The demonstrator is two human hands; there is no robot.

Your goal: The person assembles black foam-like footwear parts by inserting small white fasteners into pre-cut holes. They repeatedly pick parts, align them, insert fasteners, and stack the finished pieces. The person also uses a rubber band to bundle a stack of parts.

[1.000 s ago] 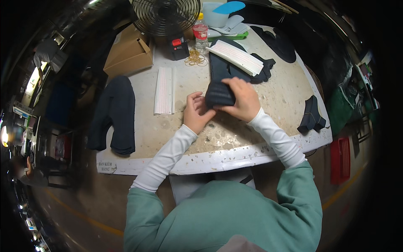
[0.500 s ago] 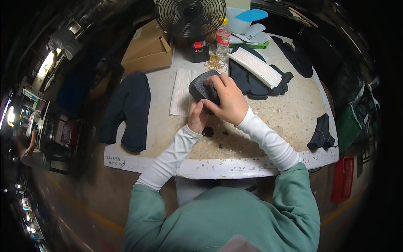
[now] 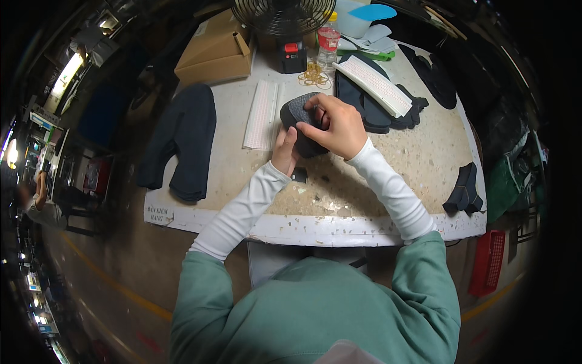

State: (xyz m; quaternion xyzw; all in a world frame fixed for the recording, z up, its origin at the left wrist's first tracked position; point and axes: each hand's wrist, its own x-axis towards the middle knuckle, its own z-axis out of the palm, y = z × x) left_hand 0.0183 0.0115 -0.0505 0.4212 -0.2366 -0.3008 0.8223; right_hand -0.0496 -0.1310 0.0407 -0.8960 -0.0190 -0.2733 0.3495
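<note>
Over the middle of the table I hold a black curved, padded piece with a grey textured patch [image 3: 297, 110]. My left hand [image 3: 284, 151] grips its lower left side, thumb up along the edge. My right hand [image 3: 341, 126] has its fingers curled over the piece's right side, with the thumb pressed on its face. The right fingertips are partly hidden. Under the hands lies a small dark scrap [image 3: 299, 175]. A white printed strip of sheets [image 3: 262, 115] lies just left of the piece.
At left rests a stack of black U-shaped pieces [image 3: 193, 136]. Behind stand an open cardboard box [image 3: 212, 57], a fan [image 3: 282, 15] and a bottle [image 3: 328, 45] near rubber bands [image 3: 314, 76]. More black pieces [image 3: 382, 112] lie right under a white strip [image 3: 376, 88]; a small black bundle [image 3: 464, 191] sits at far right.
The view has shifted slightly, so the table sits higher. The held piece has turned a little, and my right fingers have curled further in over it.
</note>
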